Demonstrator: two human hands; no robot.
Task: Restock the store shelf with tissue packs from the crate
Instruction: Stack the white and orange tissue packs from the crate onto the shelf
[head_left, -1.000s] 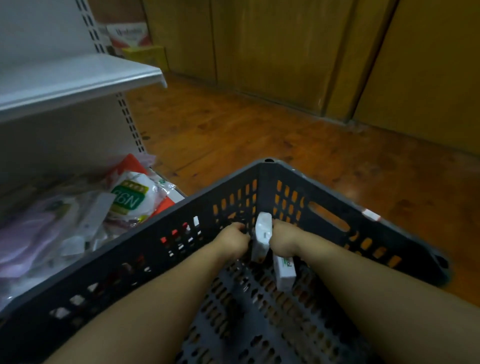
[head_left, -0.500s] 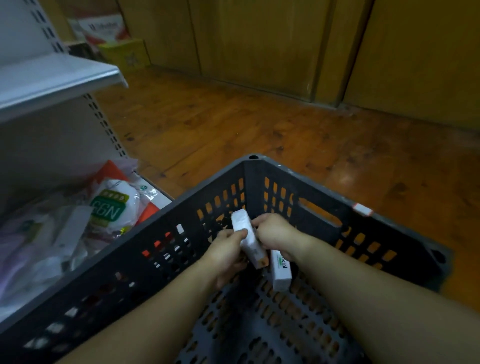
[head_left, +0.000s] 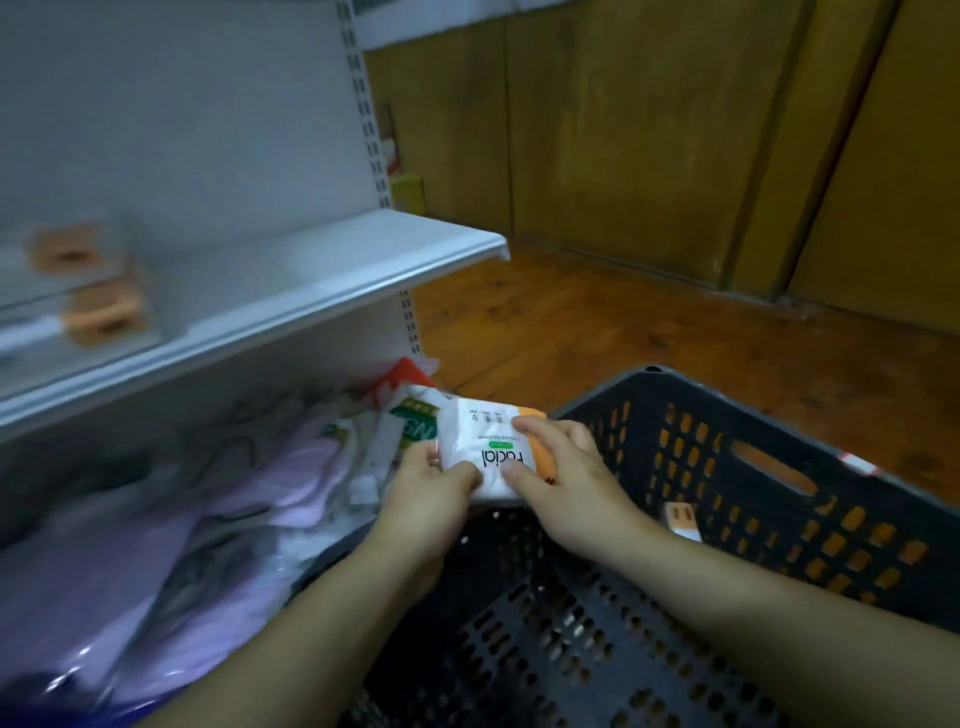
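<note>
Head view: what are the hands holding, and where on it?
Both hold one white tissue pack: left hand grips its left end, right hand grips its orange right end.

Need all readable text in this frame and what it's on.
"Facial": on the tissue pack held by the left hand and right hand, upside down to the camera.
Small print on the same pack: too small to read.
Green label on the packet behind it: partly hidden, not readable.
Orange packs on the shelf and the pack in the crate: blurred, nothing readable.
</note>
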